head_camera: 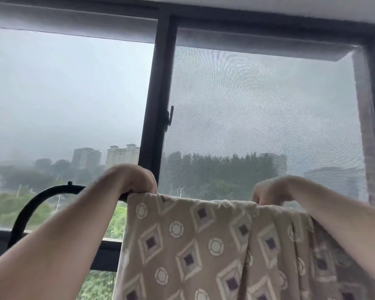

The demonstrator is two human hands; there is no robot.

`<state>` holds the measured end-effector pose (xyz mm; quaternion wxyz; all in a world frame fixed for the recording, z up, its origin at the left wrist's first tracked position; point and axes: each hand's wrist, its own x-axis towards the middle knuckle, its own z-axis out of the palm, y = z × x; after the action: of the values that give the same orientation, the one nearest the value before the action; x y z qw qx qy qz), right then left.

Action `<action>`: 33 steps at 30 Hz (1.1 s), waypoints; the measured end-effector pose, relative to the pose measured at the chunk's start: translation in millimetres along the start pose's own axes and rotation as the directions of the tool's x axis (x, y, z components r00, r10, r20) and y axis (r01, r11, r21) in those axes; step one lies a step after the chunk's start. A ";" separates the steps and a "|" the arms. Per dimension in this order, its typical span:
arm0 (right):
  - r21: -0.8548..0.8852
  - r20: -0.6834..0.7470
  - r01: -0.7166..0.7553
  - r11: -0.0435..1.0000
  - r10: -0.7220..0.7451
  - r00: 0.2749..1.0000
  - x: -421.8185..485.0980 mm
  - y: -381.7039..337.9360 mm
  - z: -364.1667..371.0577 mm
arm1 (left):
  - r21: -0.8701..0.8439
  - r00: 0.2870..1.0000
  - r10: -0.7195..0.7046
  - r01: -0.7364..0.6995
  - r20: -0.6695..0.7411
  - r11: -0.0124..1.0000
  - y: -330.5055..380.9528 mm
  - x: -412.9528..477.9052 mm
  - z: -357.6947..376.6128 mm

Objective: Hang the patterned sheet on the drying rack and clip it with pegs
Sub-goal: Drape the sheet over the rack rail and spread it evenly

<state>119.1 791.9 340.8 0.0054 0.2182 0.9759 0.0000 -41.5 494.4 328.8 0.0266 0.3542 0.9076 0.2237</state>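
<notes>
A beige patterned sheet [204, 245] with diamonds and circles hangs over the top bar of a black drying rack [37, 200], whose curved end shows at the left. My left hand [132, 180] bends down over the bar and grips the sheet's top left corner. Farther right, my right hand [268, 190] curls over the top edge and pinches the fabric there. The fingertips of both hands are hidden behind the sheet. The bar under the sheet is covered. No pegs are in view.
Right behind the rack stands a large window with a dark frame [158, 100]. Its right pane carries an insect screen [258, 115] and a small latch [170, 118]. Trees and tall buildings lie outside. The sill runs low at the left.
</notes>
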 end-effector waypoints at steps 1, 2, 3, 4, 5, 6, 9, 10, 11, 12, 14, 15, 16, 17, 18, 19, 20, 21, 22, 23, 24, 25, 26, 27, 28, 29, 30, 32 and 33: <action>0.035 0.001 0.061 0.998 -0.061 0.998 -9.8 -4.8 -2.8 | 0.016 1.000 -0.004 0.004 0.011 1.000 -0.7 0.9 -0.2; 0.115 -0.030 0.138 0.984 -0.135 0.990 -22.3 -10.5 -6.7 | 0.027 1.000 -0.008 0.007 0.019 1.000 -0.3 1.5 -0.1; 0.223 -0.064 0.223 0.949 -0.215 0.975 -36.2 -15.7 -9.8 | 0.035 1.000 -0.010 0.009 0.027 0.999 0.3 2.7 -0.1; 0.328 -0.083 0.303 0.895 -0.292 0.953 -52.6 -22.8 -11.8 | 0.048 0.999 -0.016 0.014 0.037 0.999 1.1 2.9 -0.7; 0.380 -0.072 0.367 0.849 -0.368 0.927 -66.6 -29.6 -11.2 | 0.064 0.998 -0.024 0.020 0.053 0.998 1.4 3.2 -1.3; 0.346 -0.051 0.416 0.841 -0.426 0.903 -78.5 -37.3 -7.1 | 0.084 0.997 -0.032 0.026 0.076 0.996 1.5 4.1 -2.0; 0.059 -0.186 0.460 0.886 -0.443 0.877 -87.7 -51.5 20.0 | 0.153 0.995 -0.061 0.050 0.073 0.987 -2.1 9.2 -2.2; 0.068 -0.254 0.471 0.879 -0.441 0.861 -85.7 -53.7 27.6 | 0.135 0.998 -0.060 0.059 0.004 0.989 -3.5 9.1 -1.8; 0.102 -0.294 0.483 0.870 -0.437 0.850 -81.5 -54.0 32.3 | 0.087 0.992 -0.036 0.046 -0.117 0.995 -4.6 7.3 -0.5; 0.122 -0.317 0.489 0.864 -0.433 0.844 -77.9 -54.4 34.7 | 0.023 0.958 0.011 -0.004 -0.287 1.000 -4.4 2.6 2.7; 0.132 -0.322 0.481 0.867 -0.421 0.848 -68.8 -52.9 35.1 | -0.069 0.676 0.065 -0.170 -0.734 0.983 -5.1 -13.5 18.8; 0.150 -0.313 0.483 0.863 -0.422 0.851 -66.4 -53.8 34.8 | -0.113 0.457 0.021 -0.264 -0.889 0.958 -5.5 -26.6 33.3; 0.169 -0.312 0.482 0.860 -0.417 0.853 -63.9 -54.9 35.0 | -0.157 0.281 -0.055 -0.355 -0.958 0.922 -6.6 -39.7 52.4; 0.181 -0.318 0.488 0.854 -0.419 0.850 -60.8 -56.4 35.4 | -0.206 0.212 -0.126 -0.417 -0.969 0.885 -9.6 -49.6 72.8; 0.185 -0.320 0.491 0.851 -0.420 0.849 -58.3 -58.2 35.8 | -0.257 0.232 -0.167 -0.446 -0.958 0.857 -14.9 -54.8 93.0; 0.179 -0.315 0.492 0.852 -0.424 0.849 -56.3 -59.7 36.5 | -0.325 0.299 -0.201 -0.459 -0.933 0.827 -21.1 -55.8 112.1; 0.182 -0.317 0.492 0.852 -0.422 0.849 -55.8 -61.9 36.7 | -0.405 0.370 -0.242 -0.467 -0.897 0.786 -28.4 -54.3 126.5; 0.187 -0.321 0.488 0.852 -0.417 0.850 -54.9 -63.5 36.5 | -0.483 0.432 -0.287 -0.460 -0.855 0.745 -34.5 -53.3 134.5; 0.184 -0.325 0.483 0.856 -0.411 0.852 -54.1 -64.6 36.5 | -0.534 0.472 -0.316 -0.456 -0.823 0.712 -40.5 -51.8 137.0; 0.180 -0.330 0.479 0.859 -0.406 0.852 -53.3 -65.7 36.3 | -0.563 0.501 -0.323 -0.463 -0.803 0.685 -44.1 -53.0 134.6; 0.181 -0.334 0.475 0.861 -0.400 0.854 -52.2 -65.6 36.2 | -0.572 0.521 -0.311 -0.470 -0.795 0.672 -46.3 -54.5 130.9; 0.180 -0.336 0.474 0.862 -0.399 0.853 -51.3 -65.2 36.1 | -0.585 0.537 -0.310 -0.475 -0.785 0.657 -46.1 -57.3 126.7; 0.179 -0.334 0.476 0.861 -0.402 0.852 -50.9 -64.7 36.3 | -0.611 0.552 -0.323 -0.485 -0.769 0.626 -46.6 -59.3 121.9; 0.179 -0.329 0.478 0.860 -0.406 0.853 -51.4 -63.8 36.3 | -0.679 0.602 -0.348 -0.500 -0.718 0.537 -46.9 -61.3 117.1; 0.180 -0.326 0.478 0.860 -0.406 0.854 -51.8 -62.7 36.4 | -0.771 0.693 -0.350 -0.506 -0.630 0.387 -45.8 -64.4 111.8; 0.185 -0.326 0.472 0.862 -0.400 0.857 -52.1 -61.3 36.6 | -0.853 0.794 -0.315 -0.469 -0.520 0.227 -45.5 -66.8 106.9; 0.191 -0.329 0.467 0.863 -0.392 0.859 -52.0 -59.8 36.9 | -0.904 0.865 -0.264 -0.409 -0.428 0.124 -45.5 -68.2 102.7; 0.200 -0.338 0.457 0.867 -0.376 0.863 -52.4 -57.5 37.1 | -0.925 0.904 -0.197 -0.362 -0.379 0.119 -47.0 -69.9 94.8; 0.205 -0.342 0.449 0.870 -0.367 0.865 -53.5 -57.0 36.6 | -0.914 0.897 -0.188 -0.376 -0.401 0.155 -46.7 -70.8 89.5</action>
<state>143.5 717.4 304.7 -0.1694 0.0010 0.9799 -0.1058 0.5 452.4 220.8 0.0363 0.2504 0.4989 0.8289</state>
